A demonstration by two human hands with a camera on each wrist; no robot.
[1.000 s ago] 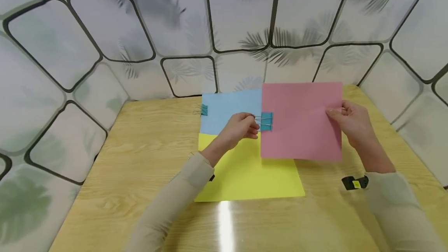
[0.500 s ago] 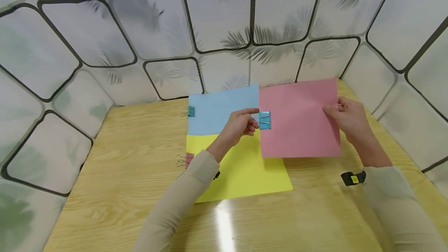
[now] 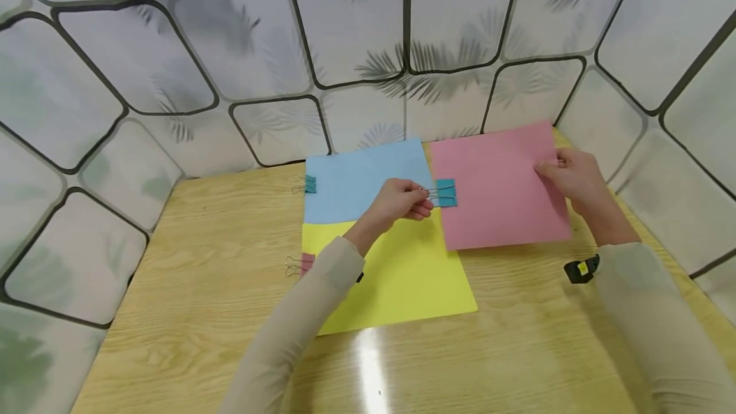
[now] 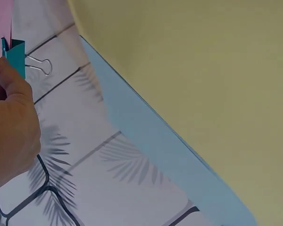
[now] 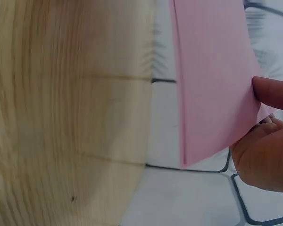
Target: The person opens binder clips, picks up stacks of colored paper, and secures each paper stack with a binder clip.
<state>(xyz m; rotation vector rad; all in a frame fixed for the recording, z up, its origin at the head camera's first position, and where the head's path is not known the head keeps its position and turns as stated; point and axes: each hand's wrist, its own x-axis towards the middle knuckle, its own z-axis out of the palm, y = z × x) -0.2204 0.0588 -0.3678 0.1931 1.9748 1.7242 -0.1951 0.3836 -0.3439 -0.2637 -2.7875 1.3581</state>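
Observation:
My left hand (image 3: 402,200) pinches the wire handles of a teal binder clip (image 3: 446,192), which sits on the left edge of a pink sheet (image 3: 500,190). In the left wrist view that clip (image 4: 16,60) shows beside the fingers with a wire loop sticking out. At the sheet's right edge, my right hand (image 3: 575,187) holds it between thumb and fingers. The right wrist view shows the thumb pressed on the pink paper (image 5: 217,89), whose edge looks layered. The sheet is tilted and held up over the table.
Blue paper (image 3: 359,177) lies at the back with a teal clip (image 3: 310,184) on its left edge. Yellow paper (image 3: 414,273) lies in front, a pink clip (image 3: 307,263) at its left edge. The wooden table (image 3: 218,260) ends at a patterned backdrop (image 3: 356,24).
The pink sheet has tilted and shifted right, away from the blue paper. My left fingers have shifted on the clip's handles, the index finger drawing in. The head view has turned slightly.

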